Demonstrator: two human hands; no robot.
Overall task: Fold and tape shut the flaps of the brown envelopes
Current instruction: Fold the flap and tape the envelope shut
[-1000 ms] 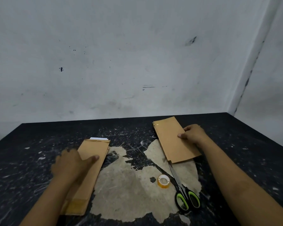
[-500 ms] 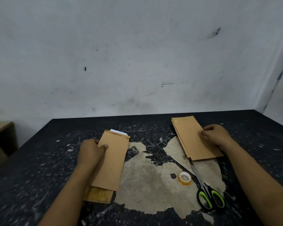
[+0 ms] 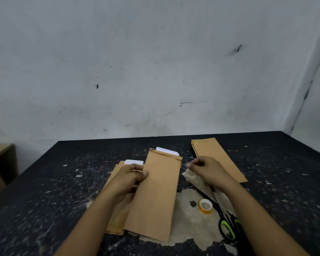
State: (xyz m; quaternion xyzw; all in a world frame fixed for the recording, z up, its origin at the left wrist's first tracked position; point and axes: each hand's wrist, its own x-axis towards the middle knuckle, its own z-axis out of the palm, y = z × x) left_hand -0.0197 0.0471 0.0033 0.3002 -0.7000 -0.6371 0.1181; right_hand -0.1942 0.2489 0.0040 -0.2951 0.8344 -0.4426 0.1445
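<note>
Nearest you, green-handled scissors (image 3: pixel 229 228) lie on the right of a black, scuffed table (image 3: pixel 44 200) whose coating has peeled away to a pale rough patch (image 3: pixel 188 224). Just beyond them on that patch sits a small roll of clear tape (image 3: pixel 205 206), yellowish and ring-shaped. At centre, your left hand (image 3: pixel 129 179) pinches the left edge of 1 long brown paper envelope (image 3: pixel 157 196), thumb on top and fingers curled beneath; it rests partly over a left stack of envelopes (image 3: pixel 116 218), with white paper (image 3: pixel 167 151) showing at its open far end. A second white slip (image 3: pixel 133 162) peeks from that stack behind your knuckles. Your right hand (image 3: pixel 209 172) hovers just right of the envelope, fingers loosely curled and gripping nothing. Farther back on the right lies a second stack of flat brown envelopes (image 3: pixel 216 159), apart from both hands, before a stained white wall (image 3: pixel 155 71).
</note>
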